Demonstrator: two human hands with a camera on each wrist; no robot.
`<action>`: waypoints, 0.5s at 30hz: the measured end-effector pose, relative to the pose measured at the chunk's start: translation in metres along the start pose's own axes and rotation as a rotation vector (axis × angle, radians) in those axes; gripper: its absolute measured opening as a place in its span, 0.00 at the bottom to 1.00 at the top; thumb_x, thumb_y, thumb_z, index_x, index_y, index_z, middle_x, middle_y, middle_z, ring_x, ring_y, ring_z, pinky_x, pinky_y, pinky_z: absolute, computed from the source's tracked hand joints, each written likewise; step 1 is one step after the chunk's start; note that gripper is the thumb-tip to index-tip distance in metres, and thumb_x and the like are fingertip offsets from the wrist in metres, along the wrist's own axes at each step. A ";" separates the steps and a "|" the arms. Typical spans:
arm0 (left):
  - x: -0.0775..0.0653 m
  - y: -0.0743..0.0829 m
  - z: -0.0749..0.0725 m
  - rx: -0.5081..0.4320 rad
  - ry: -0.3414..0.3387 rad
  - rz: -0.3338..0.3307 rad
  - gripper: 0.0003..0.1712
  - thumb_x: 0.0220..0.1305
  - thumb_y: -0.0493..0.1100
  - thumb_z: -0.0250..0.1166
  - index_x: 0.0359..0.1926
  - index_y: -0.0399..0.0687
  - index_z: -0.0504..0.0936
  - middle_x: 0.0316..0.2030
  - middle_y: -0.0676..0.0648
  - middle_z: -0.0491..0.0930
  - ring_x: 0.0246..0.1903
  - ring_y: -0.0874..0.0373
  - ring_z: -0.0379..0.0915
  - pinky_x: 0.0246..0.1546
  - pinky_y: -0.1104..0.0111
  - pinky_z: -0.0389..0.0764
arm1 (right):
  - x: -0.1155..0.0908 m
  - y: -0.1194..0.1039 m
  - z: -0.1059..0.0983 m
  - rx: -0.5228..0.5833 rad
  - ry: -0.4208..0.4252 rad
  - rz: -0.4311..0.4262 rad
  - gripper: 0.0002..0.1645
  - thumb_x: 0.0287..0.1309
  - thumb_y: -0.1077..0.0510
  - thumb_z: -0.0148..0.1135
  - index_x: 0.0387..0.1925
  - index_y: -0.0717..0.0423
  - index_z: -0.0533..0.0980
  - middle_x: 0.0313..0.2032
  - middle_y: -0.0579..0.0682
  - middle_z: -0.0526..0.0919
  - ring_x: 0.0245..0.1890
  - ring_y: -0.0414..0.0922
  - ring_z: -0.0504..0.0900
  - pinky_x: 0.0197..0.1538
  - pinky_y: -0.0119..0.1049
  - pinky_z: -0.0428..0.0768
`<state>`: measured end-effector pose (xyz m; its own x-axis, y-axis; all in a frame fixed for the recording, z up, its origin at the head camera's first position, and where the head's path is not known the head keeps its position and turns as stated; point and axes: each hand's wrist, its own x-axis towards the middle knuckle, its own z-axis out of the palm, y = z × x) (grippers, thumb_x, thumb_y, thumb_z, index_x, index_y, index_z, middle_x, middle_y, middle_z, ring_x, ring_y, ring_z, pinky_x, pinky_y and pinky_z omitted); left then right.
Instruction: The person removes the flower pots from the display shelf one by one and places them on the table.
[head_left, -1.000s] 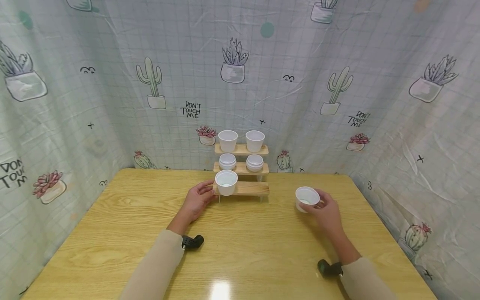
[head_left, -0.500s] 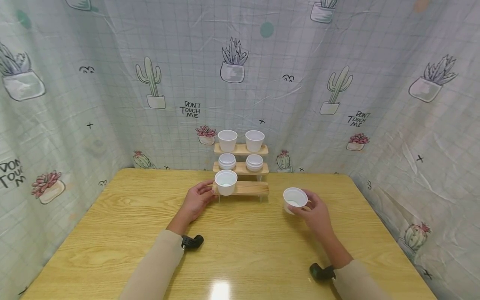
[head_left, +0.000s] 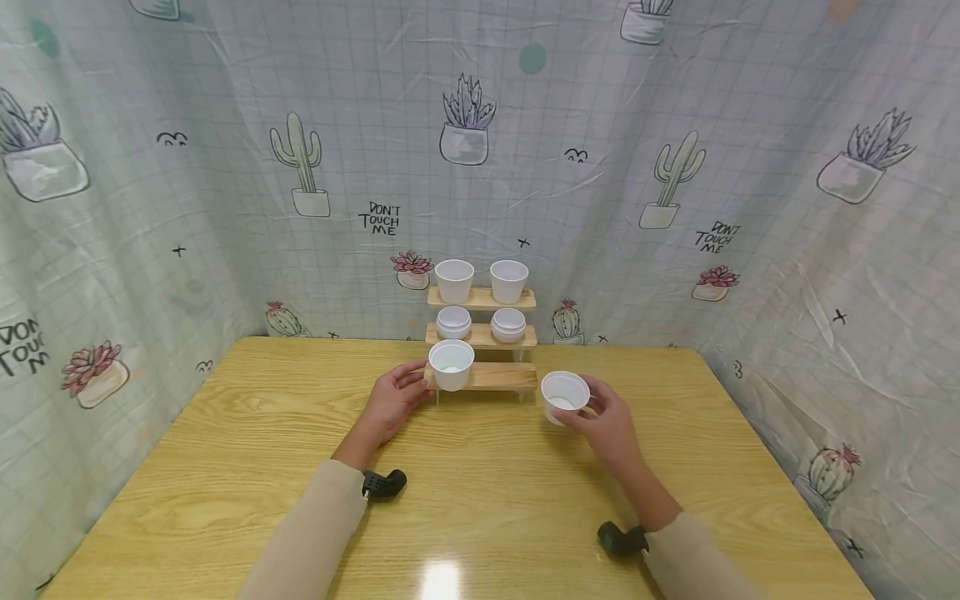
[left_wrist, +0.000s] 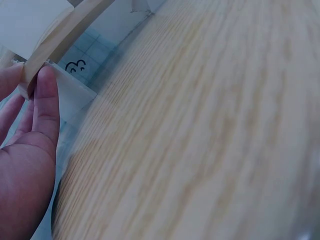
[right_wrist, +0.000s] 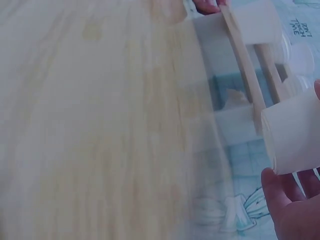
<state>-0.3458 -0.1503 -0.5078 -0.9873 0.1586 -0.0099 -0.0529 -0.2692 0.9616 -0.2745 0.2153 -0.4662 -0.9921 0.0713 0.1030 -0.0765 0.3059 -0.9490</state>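
My left hand (head_left: 395,403) pinches the left end of the lowest wooden board (head_left: 501,377) of a three-step display stand. In the left wrist view, thumb and fingers close on the tip of that board (left_wrist: 50,47). A white cup (head_left: 452,367) stands on the same board, at its left end. My right hand (head_left: 609,427) grips a second white cup (head_left: 564,393) by its side, mouth up, just right of the stand. The right wrist view shows this cup (right_wrist: 295,135) between thumb and fingers, its base near the board's right end.
Two small white bowls (head_left: 508,325) stand on the middle board, and two tall white cups (head_left: 509,282) on the top one. Clear supports hold the boards up. A cactus-print curtain (head_left: 360,150) hangs right behind the wooden table (head_left: 465,492).
My right hand has carried its cup leftward across the table, from well right of the stand to close beside its lowest board. The left hand stays in place on the board's end.
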 end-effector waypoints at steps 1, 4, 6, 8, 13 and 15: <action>0.000 0.000 0.000 0.002 0.001 -0.001 0.30 0.73 0.30 0.59 0.73 0.32 0.64 0.47 0.52 0.81 0.45 0.64 0.81 0.51 0.70 0.88 | 0.000 -0.001 0.002 0.005 -0.003 0.001 0.47 0.49 0.51 0.83 0.69 0.54 0.71 0.67 0.56 0.75 0.68 0.56 0.75 0.68 0.50 0.79; 0.000 0.000 0.000 0.003 0.003 -0.003 0.30 0.73 0.30 0.59 0.73 0.32 0.64 0.47 0.52 0.81 0.45 0.63 0.82 0.51 0.70 0.88 | 0.002 -0.004 0.006 0.018 -0.013 -0.006 0.48 0.49 0.51 0.83 0.69 0.54 0.71 0.67 0.56 0.75 0.68 0.56 0.75 0.68 0.51 0.79; 0.000 0.000 0.000 0.001 0.005 -0.003 0.30 0.73 0.29 0.59 0.73 0.32 0.64 0.47 0.52 0.82 0.45 0.64 0.82 0.50 0.70 0.88 | 0.003 -0.006 0.008 0.025 -0.015 -0.012 0.47 0.48 0.51 0.83 0.69 0.53 0.71 0.66 0.55 0.76 0.67 0.56 0.76 0.67 0.51 0.79; 0.000 0.000 0.001 -0.004 0.005 -0.002 0.30 0.73 0.29 0.58 0.73 0.32 0.64 0.46 0.53 0.82 0.45 0.64 0.82 0.50 0.71 0.88 | 0.005 -0.008 0.011 0.032 -0.020 -0.022 0.47 0.48 0.50 0.83 0.68 0.52 0.72 0.66 0.54 0.76 0.67 0.56 0.76 0.67 0.51 0.80; 0.000 0.001 0.001 -0.001 0.004 0.007 0.30 0.74 0.29 0.58 0.73 0.32 0.64 0.46 0.53 0.82 0.44 0.64 0.82 0.50 0.70 0.88 | 0.008 -0.011 0.018 0.053 -0.027 -0.038 0.46 0.48 0.49 0.83 0.67 0.51 0.73 0.65 0.54 0.78 0.65 0.54 0.78 0.66 0.49 0.81; 0.000 0.001 0.001 0.000 0.003 0.008 0.30 0.73 0.29 0.59 0.73 0.32 0.64 0.47 0.52 0.82 0.44 0.63 0.82 0.50 0.70 0.88 | 0.010 -0.012 0.021 0.059 -0.023 -0.042 0.45 0.47 0.49 0.84 0.66 0.51 0.73 0.64 0.54 0.79 0.65 0.54 0.78 0.65 0.48 0.82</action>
<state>-0.3457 -0.1499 -0.5071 -0.9881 0.1537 -0.0032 -0.0452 -0.2706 0.9616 -0.2856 0.1923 -0.4597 -0.9898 0.0374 0.1372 -0.1236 0.2516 -0.9599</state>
